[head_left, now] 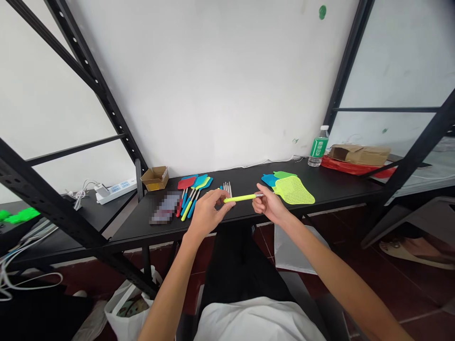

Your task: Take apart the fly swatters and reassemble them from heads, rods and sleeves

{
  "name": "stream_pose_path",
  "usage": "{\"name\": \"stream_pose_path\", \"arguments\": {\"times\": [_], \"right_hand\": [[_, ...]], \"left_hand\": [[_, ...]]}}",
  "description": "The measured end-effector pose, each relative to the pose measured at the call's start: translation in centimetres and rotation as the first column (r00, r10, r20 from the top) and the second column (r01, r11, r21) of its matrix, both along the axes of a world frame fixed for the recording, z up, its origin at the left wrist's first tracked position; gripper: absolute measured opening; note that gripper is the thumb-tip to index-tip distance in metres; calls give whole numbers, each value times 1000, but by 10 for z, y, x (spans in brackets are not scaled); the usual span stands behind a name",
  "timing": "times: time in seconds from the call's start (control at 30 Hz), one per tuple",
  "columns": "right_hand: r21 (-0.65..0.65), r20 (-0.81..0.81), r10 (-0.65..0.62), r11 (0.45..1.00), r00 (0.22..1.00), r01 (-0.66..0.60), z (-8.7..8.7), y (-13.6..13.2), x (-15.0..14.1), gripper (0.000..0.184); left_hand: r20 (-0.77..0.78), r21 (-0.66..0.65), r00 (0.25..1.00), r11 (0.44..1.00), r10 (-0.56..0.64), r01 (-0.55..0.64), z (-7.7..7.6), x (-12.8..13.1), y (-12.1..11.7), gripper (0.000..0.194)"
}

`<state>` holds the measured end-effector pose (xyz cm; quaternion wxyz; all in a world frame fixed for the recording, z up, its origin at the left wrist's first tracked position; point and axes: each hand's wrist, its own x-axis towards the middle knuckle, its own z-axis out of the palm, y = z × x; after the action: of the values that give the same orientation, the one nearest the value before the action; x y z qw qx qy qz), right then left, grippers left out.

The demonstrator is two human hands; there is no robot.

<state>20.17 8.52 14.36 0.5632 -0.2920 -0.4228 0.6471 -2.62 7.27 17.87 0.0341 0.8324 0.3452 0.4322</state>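
Observation:
Between my two hands lies a fly swatter, with a yellow-green handle [241, 198] and a short metal shaft. My left hand [210, 208] pinches the handle's left end between thumb and fingers. My right hand [270, 204] is closed around the metal shaft. Just past it is a perforated yellow-green swatter head [295, 190], in line with the shaft; my fingers hide whether they join. Blue [269, 179] and green [285, 174] swatter heads lie partly under it. Several metal rods [228, 189] rest on the table behind my left hand, their lower ends hidden.
Several swatters with red [186, 182] and blue [200, 180] heads lie left of my hands. Beside them are a blurred phone-like item [165, 208] and an open cardboard box [155, 178]. A water bottle [319, 147] stands back right. Black metal posts [350, 57] flank the table.

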Motion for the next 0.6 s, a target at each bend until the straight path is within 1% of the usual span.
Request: {"name": "stream_pose_path", "arguments": {"times": [0.1, 0.27, 0.43, 0.6], "right_hand": [[-37, -26, 23, 999, 999, -24, 0, 0, 1, 52], [-38, -23, 54, 998, 998, -55, 3, -3, -1, 52], [19, 0, 33, 999, 999, -33, 8, -8, -6, 47], [82, 0, -8, 997, 1000, 7, 8, -8, -9, 45]], "left_hand": [[7, 48, 1000, 999, 3, -3, 1, -1, 0, 20], [0, 140, 999, 989, 44, -43, 1, -1, 2, 19], [-46, 219, 993, 971, 108, -95, -1, 0, 2, 22], [-71, 220, 986, 967, 149, -130, -3, 3, 1, 29]]}}
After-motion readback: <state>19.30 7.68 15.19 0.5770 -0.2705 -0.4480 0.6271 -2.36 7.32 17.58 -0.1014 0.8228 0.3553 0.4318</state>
